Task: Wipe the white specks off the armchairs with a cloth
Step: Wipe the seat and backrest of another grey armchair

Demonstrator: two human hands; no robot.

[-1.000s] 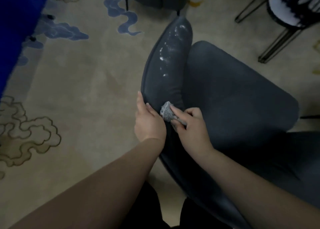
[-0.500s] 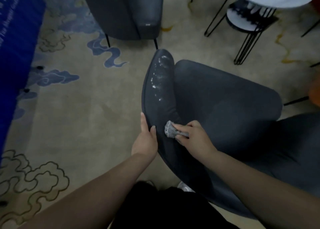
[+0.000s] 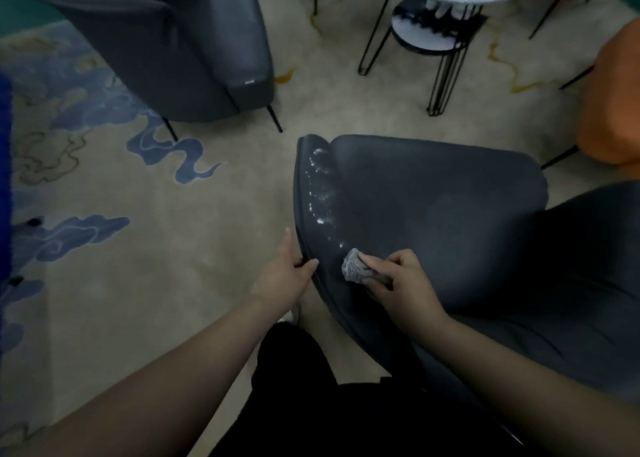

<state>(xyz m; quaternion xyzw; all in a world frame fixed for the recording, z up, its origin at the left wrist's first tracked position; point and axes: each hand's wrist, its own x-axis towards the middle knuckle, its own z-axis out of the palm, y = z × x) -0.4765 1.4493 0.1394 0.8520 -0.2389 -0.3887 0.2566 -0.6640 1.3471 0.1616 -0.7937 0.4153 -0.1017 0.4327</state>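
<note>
Mid-wipe, judging by the layout. Nearest: dark trousers [image 3: 311,387] at bottom centre, two bare forearms reaching up from there. Left hand [image 3: 284,276] clamped on outer edge of armrest [image 3: 318,214], fingers down the far-left side, thumb hooked over the top, steadying the near armchair [image 3: 450,214]. Right hand [image 3: 398,283] pinching a bunched grey cloth [image 3: 355,269], index finger laid along the top, cloth pressed on the armrest's near end. Just beyond cloth: trail of white specks [image 3: 320,193] running up the armrest to its far tip, nearest speck almost touching the cloth. Near part of armrest, below cloth, looks clean. So probably early in the step, most specks left. Next move likely calls for pushing cloth away along the armrest, firm pressure, left hand bracing, keeping powder off the seat. Farther out: patterned carpet [image 3: 138,266], second grey armchair [image 3: 173,48] far left, specks there cannot tell. Wire-leg side table [image 3: 443,34] far centre, orange seat [image 3: 613,110] far right.
</note>
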